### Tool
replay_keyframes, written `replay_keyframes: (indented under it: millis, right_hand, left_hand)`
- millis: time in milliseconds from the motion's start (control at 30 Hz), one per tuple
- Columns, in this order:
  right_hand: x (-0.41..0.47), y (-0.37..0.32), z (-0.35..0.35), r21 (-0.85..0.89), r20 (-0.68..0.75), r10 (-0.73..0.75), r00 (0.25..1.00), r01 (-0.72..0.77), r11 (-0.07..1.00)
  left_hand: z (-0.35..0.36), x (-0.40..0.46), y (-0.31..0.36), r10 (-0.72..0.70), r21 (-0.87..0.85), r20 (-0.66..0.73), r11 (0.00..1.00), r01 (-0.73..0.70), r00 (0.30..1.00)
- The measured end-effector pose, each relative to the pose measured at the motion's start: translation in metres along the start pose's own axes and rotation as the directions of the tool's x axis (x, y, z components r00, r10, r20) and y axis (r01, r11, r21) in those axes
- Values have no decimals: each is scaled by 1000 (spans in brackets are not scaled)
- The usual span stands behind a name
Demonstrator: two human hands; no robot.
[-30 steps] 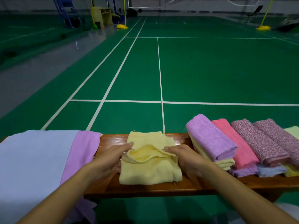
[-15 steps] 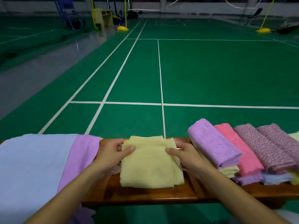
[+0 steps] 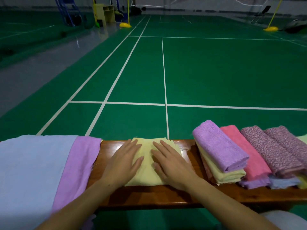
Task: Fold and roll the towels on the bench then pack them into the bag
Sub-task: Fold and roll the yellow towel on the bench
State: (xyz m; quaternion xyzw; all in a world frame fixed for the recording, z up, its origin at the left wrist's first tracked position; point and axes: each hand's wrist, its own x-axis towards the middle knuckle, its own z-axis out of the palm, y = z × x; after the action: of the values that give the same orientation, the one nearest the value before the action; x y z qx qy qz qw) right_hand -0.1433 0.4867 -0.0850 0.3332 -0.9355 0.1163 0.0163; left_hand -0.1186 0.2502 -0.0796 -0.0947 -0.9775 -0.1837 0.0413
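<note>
— Yellow towel (image 3: 147, 170) first: where does it lie?
— Folded, in the middle of the wooden desk (image 3: 166, 195), between the spread cloths on the left and the rolled pile on the right.
— And the hands?
— Left hand (image 3: 123, 163) and right hand (image 3: 171, 163) both lie flat on it, fingers straight and spread, pressing down; neither grip closes round anything.
— What is on the left?
— Pale blue cloth (image 3: 31, 171) draped over the desk, with a lilac cloth (image 3: 78, 170) just beside it.
— On the right?
— Rolled towels, a lilac roll (image 3: 219, 146) on top of a yellow one, a pink roll (image 3: 245, 153) beside them, then speckled mauve rolls (image 3: 274, 150).
— The bag?
— It does not show.
</note>
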Motion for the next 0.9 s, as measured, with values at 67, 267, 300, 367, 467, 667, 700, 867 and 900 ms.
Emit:
replay_keyframes:
  millis: [67, 267, 300, 367, 467, 667, 700, 867, 900]
  right_hand:
    - [-3, 0, 4, -25, 77, -32, 996, 34, 999]
    - [-8, 11, 12, -46, 184, 47, 982, -39, 998]
    - [-9, 14, 12, -44, 196, 67, 978, -59, 997]
    - [-11, 19, 7, -52, 207, 104, 973, -95, 994]
    - [-18, 20, -6, -36, 140, 121, 983, -117, 992]
    - [-45, 21, -18, 84, -22, -39, 999, 41, 996]
    - [-49, 22, -16, 88, -14, -71, 997, 72, 994]
    - [-55, 26, -13, 11, -7, -94, 996, 94, 995]
    - [-55, 27, -14, -4, -13, -101, 995, 101, 995]
  left_hand:
    - [10, -5, 2, 50, 122, 91, 991, -61, 995]
    - [26, -1, -12, 63, 224, 219, 968, -113, 974]
    - [25, 0, -14, 68, 217, 224, 969, -117, 972]
    - [20, 1, -20, 84, 183, 227, 975, -127, 970]
    - [12, -3, -29, 101, 97, 198, 988, -122, 975]
    - [2, -25, -44, 152, -200, -11, 968, -152, 988]
    - [1, -29, -45, 175, -213, -27, 961, -177, 984]
    - [-3, -42, -39, 128, -339, 133, 938, -76, 983]
    - [-4, -43, -39, 123, -317, 155, 946, -68, 980]
